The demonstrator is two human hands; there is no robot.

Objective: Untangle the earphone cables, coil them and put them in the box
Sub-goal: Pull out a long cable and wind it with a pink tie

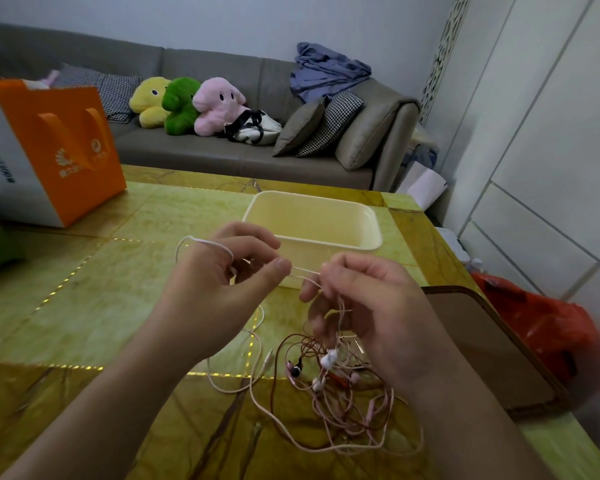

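Clearly the untangling is in hand: the left hand [219,271] pinches a white cable [205,242] looped over its back, and the right hand [357,306] pinches the same strand just to the right. The tangle of earphone cables [329,386] hangs from the right fingers onto the near table [84,306], with nothing coiled. Next, I judge, the white strand must be drawn free of the knot; the box [312,223] waits just beyond the hands.

Box [329,220] is seen as smooth cream plastic, semi-matt. Surface [84,289] is finished in glossy marbled stone look. Earphone cables [329,403] are thin rubbery plastic; sofa [201,147] is matt cloth.
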